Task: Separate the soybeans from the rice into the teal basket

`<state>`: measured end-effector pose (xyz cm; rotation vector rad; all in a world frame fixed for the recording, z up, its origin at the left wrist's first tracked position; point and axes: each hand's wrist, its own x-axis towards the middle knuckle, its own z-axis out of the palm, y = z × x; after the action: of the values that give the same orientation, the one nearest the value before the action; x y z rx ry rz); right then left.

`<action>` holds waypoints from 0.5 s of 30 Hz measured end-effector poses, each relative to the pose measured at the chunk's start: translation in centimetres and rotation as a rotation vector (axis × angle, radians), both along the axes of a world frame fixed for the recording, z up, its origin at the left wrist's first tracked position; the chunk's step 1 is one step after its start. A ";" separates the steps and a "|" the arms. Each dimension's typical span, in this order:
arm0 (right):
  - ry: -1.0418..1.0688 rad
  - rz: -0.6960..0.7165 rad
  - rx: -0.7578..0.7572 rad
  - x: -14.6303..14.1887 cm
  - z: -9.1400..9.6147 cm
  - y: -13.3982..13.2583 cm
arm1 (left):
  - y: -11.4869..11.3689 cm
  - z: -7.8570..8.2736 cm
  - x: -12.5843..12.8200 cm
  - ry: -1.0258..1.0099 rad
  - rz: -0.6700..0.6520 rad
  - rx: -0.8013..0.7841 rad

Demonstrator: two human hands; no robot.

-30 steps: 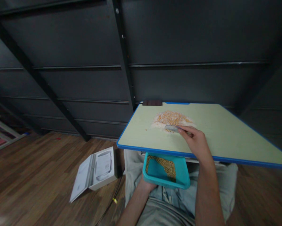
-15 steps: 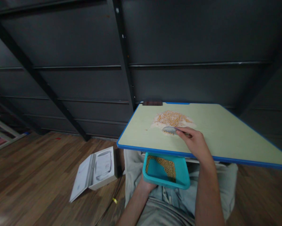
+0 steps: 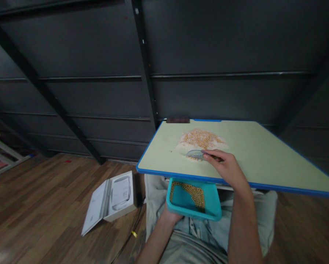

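Note:
A pile of yellow beans mixed with white rice (image 3: pixel 200 140) lies on a pale green table top with a blue rim (image 3: pixel 263 154). My right hand (image 3: pixel 227 168) pinches the handle of a small metal spoon (image 3: pixel 195 154), whose bowl rests on the table at the near edge of the pile with a few beans by it. Below the table's front edge, a turquoise tray (image 3: pixel 193 200) with yellow beans sits over my lap. My left hand (image 3: pixel 172 215) holds the tray from underneath; its fingers are hidden by the tray.
An open white box (image 3: pixel 109 201) lies on the wooden floor to the left, with a cable running beside it. A dark panelled wall with slanted beams rises behind the table. A small dark object (image 3: pixel 178 120) sits at the table's far edge.
My right hand has drawn the spoon toward me and a little left, out of the pile's near edge, dragging a few beans along. The tray and left hand have stayed put.

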<state>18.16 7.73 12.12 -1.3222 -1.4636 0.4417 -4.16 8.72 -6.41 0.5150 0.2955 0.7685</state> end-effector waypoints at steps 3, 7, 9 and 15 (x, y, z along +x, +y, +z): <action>0.014 -0.001 -0.014 -0.1 0.0 -0.1 | 0.0 0.2 0.0 0.020 -0.012 -0.002; 0.014 0.011 -0.022 -0.2 0.3 -0.2 | -0.1 0.2 -0.1 0.027 -0.009 -0.014; 0.013 0.022 -0.022 -0.3 0.4 -0.3 | -0.1 0.0 0.0 0.023 -0.001 -0.023; 0.009 0.039 -0.028 -0.2 0.4 -0.3 | 0.0 -0.5 0.1 0.021 0.014 -0.047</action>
<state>17.94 7.44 12.50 -1.3143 -1.4828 0.4943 -4.10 8.74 -6.90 0.4775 0.3358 0.7689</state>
